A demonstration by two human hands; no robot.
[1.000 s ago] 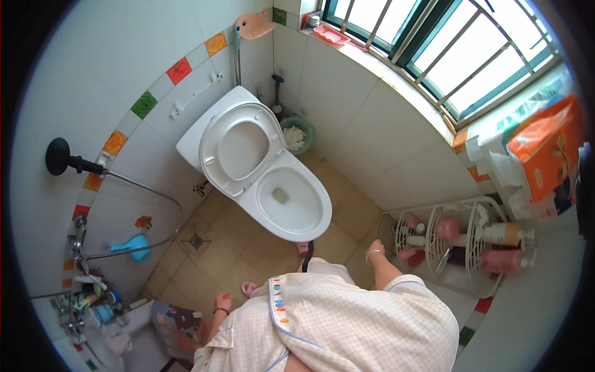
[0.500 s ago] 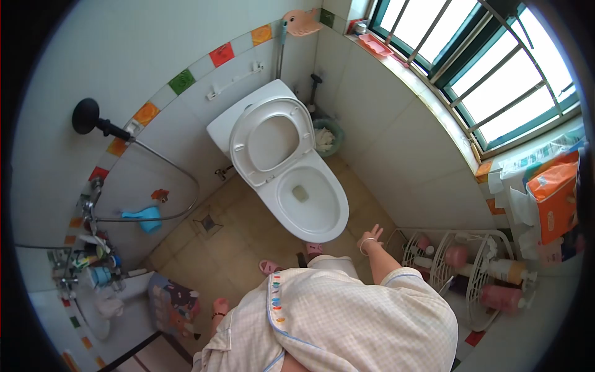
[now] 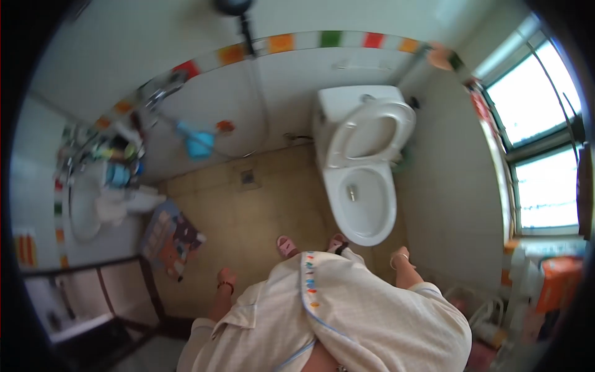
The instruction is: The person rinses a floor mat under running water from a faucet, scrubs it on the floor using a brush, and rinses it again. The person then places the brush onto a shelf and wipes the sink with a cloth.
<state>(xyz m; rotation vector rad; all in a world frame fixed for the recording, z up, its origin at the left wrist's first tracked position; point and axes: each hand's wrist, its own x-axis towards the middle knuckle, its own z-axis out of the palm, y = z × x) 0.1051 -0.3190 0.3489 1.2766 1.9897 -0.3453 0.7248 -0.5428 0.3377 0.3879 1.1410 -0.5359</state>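
My left hand [image 3: 227, 278] hangs low beside the pale checked pyjama top [image 3: 372, 304], with a dark bracelet at the wrist. Its fingers are small and blurred, and I see nothing held. On the other side, my right hand [image 3: 401, 255] hangs open, wearing a light bracelet, empty and slightly smeared. It is nearest to the white toilet [image 3: 392, 226], without touching it. The toilet lid [image 3: 403, 110] stands raised, and the bowl [image 3: 365, 198] is uncovered. Pink slippers [image 3: 286, 246] are on my feet, below the top's hem.
A blue dipper [image 3: 199, 144] hangs by the shower hose on the wall. The cluttered washbasin [image 3: 87, 211] is at left, above a patterned stool-like object [image 3: 172, 239]. A floor drain [image 3: 248, 178] lies ahead. At right are a barred window [image 3: 539, 130] and an orange packet [image 3: 561, 282].
The view has swung left, so the toilet and window appear farther right and more doorway shows at lower left. My right hand's fingers were plainly spread before; now they are blurred.
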